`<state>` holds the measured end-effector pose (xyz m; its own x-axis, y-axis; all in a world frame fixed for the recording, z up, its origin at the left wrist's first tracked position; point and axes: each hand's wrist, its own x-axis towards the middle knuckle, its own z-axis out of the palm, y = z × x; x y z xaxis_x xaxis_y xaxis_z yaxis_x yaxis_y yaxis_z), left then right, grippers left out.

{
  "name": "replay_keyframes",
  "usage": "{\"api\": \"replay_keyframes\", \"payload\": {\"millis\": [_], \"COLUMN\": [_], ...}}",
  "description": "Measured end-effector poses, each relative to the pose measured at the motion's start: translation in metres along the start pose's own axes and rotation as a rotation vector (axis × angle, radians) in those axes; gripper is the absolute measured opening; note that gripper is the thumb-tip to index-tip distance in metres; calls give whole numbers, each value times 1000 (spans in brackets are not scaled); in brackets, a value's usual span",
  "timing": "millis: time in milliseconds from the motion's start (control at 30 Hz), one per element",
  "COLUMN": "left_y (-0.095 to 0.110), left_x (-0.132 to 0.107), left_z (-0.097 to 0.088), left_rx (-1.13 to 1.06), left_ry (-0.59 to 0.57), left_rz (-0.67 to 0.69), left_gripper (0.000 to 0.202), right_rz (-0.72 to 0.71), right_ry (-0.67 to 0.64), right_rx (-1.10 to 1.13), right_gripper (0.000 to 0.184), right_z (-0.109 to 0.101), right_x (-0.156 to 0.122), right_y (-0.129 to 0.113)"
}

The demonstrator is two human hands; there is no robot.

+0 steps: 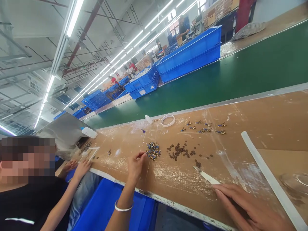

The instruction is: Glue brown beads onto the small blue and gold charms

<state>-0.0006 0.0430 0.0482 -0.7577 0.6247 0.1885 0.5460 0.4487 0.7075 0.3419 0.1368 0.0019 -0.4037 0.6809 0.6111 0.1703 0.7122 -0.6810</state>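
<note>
We are sorting and joining small parts on the brown worktop (pixel 264 122), and by our judgement the work is only partly through. About ten finished-looking pieces (pixel 204 126) are lying in two loose rows on the far side. Nearer to us, a heap of blue-and-gold parts (pixel 153 150) and a scatter of brown rings (pixel 180 150) to its right are waiting, so much more is left than is done.

Our left hand (pixel 136 164), with a bracelet on its wrist, is reaching to the near left edge of the heap of blue-and-gold parts. Its fingertips are pinching together there, though the view is too small for us to tell whether a part is between them. Our right hand (pixel 250 208) is lying flat at the near right with its fingers stretched out, its fingertips touching the near end of a slim metal tool (pixel 207 175) without wrapping around it. The tool is pointing towards the brown rings.

The blue-and-gold parts are looking tiny, tangled and glossy. The brown rings are small, flat and dull.

A tape roll (pixel 167 120) and a white bottle (pixel 148 119) are sitting at the far edge. A co-worker's hands (pixel 81 166) are resting on the worktop to the left.
</note>
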Motion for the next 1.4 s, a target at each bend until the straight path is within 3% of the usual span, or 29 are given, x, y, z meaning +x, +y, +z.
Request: {"api": "replay_keyframes", "payload": {"millis": [133,267,500,700,833,933,1033,1100,1233,1400], "left_y": [16,36,73,106,132,140,139,136,133,132], "left_x": [-13,-35,-82,-112,-124,-126,-122,-115,-99,-84], "left_z": [-1,15,47,67,79,85,87,83,72,70], "left_rx": [-66,-159,-452,-595,-736,-821,-815,-807,-760,-613], "left_ry": [-7,-78,-393,-528,-594,-597,-574,-499,-451,-497], "left_rz": [17,24,-216,-209,-279,-304,-181,-130,-233,-138], "left_gripper": [26,28,29,24,21,22,20,21,22,22], "right_rz": [11,-6,8,54,71,126,167,138,42,-13], "right_ry": [-4,44,58,60,55,59,71,82,-40,-64], "right_rx": [3,1,21,59,132,208,196,33,-407,-440], "right_gripper": [28,21,18,17,17,16,15,13,15,16], "right_z": [0,3,3,3,3,3,5,9,22,32], "right_x": [1,3,8,12,10,9,9,12,19,17], "right_y": [-5,-7,-14,-18,-20,-22,-19,-15,-9,-8]}}
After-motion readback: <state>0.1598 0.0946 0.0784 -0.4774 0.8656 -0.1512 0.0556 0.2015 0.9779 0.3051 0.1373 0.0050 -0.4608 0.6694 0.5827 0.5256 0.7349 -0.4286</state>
